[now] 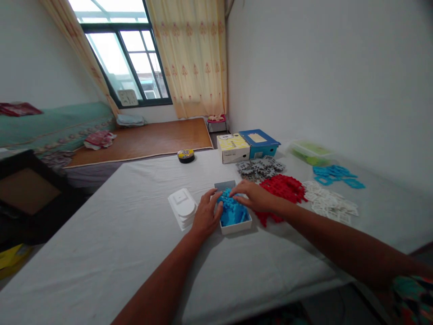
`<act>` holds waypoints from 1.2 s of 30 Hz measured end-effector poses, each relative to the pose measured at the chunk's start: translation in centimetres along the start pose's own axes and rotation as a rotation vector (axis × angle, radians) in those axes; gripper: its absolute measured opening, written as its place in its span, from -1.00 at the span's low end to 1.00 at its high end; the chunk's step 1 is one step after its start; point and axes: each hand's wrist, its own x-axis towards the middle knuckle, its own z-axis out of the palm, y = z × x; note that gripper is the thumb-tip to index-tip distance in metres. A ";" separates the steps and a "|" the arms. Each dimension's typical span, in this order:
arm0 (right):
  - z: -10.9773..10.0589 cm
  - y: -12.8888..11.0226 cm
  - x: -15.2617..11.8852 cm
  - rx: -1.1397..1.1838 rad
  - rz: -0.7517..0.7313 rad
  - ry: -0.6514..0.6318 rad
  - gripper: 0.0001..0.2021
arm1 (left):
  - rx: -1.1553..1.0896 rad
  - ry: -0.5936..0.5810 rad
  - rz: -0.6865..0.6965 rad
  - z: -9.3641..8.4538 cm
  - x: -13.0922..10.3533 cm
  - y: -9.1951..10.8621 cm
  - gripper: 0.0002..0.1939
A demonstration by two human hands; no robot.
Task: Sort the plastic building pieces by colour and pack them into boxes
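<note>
A small white box (237,228) stands on the cloth-covered table, filled with bright blue plastic pieces (234,214). My left hand (205,212) lies over the box's left edge, thumb and index finger curved round the near side of the blue pieces. From the right, my right hand (254,194) reaches over the box with its bent fingers closed on the top of the same pieces. Fingertips of both hands are partly hidden among the blue. Left of my left hand sits a stack of white plastic plates (182,205).
Right of the box lie piles of red pieces (284,187), grey pieces (260,167), white pieces (331,201) and blue links (336,174). Behind are a yellow-white box (233,149), a blue box (260,142), a clear tub (311,152) and a round tin (186,156). A wall borders the right.
</note>
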 end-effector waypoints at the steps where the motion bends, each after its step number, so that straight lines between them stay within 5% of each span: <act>1: 0.2 -0.1 -0.4 0.021 -0.018 -0.029 -0.80 | 0.004 -0.008 0.002 0.0 0.0 0.0 -0.62; 7: 1.5 -0.7 -1.2 -0.183 0.036 0.048 -0.75 | 0.009 -0.025 0.036 0.0 -0.1 -0.5 -0.63; 11: -1.0 1.0 -1.5 -0.222 0.070 0.194 -0.67 | 0.012 -0.048 0.022 0.1 -0.1 -1.0 -0.58; 14: -4.4 5.4 -3.6 -0.235 0.142 0.314 -0.67 | 0.008 -0.057 -0.003 0.1 -0.2 -1.4 -0.58; 17: -8.1 12.2 -7.9 -0.331 0.360 0.397 -0.68 | 0.002 -0.056 -0.007 0.0 -0.2 -1.5 -0.58; 22: -12.8 22.1 -16.4 -0.536 0.881 0.177 -0.59 | -0.011 -0.065 -0.030 -0.1 -0.2 -1.8 -0.57; 25: -13.7 24.7 -19.5 -0.518 0.885 0.015 -0.53 | -0.025 -0.077 -0.051 0.2 -0.3 -2.3 -0.56; 29: -13.9 26.5 -21.4 -0.516 0.905 -0.038 -0.66 | -0.033 -0.055 -0.073 0.5 -0.5 -2.8 -0.55; 32: -14.9 27.8 -23.0 -0.553 1.067 0.091 -0.70 | -0.036 -0.063 -0.077 0.5 -0.6 -2.9 -0.56; 36: -16.6 29.9 -24.8 -0.555 1.241 0.264 -0.48 | -0.028 -0.059 -0.087 0.4 -0.4 -2.9 -0.55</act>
